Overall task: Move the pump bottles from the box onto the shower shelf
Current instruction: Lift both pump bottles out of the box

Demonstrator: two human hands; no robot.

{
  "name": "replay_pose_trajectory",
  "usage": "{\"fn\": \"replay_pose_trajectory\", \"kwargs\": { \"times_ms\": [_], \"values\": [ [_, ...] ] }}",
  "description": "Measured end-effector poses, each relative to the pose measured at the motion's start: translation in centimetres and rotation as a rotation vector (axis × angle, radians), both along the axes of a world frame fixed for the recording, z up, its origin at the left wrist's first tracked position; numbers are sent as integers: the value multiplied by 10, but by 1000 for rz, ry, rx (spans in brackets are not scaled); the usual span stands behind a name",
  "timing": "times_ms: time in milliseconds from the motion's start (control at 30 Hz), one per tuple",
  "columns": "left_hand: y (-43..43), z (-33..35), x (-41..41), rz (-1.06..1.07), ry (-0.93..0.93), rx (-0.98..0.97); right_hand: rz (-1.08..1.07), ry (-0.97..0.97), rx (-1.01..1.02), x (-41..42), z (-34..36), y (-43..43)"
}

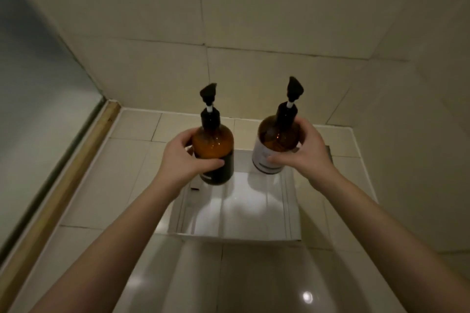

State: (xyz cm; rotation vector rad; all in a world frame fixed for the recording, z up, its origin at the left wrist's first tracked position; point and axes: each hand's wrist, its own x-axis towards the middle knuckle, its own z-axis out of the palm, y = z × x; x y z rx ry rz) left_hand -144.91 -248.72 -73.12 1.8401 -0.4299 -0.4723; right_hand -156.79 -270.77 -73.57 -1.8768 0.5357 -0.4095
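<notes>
Two amber pump bottles with black pumps are held upright above a white open box on the tiled floor. My left hand grips the bottle with the dark label. My right hand grips the bottle with the white label. Both bottles hang over the far end of the box, clear of its bottom. The box interior that shows holds nothing else. No shower shelf is in view.
Beige tiled walls meet in a corner behind the bottles. A glass shower panel with a brass-coloured bottom rail runs along the left. Glossy floor tiles lie in front of the box.
</notes>
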Motion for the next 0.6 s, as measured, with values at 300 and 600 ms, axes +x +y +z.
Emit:
{"fn": "replay_pose_trajectory", "kwargs": {
  "times_ms": [300,600],
  "values": [
    [3,85,14,-30,-96,-72,201,-11,-43,-9,77,7],
    [0,130,19,-26,-115,-39,194,-52,-102,0,128,-2]
  ]
}}
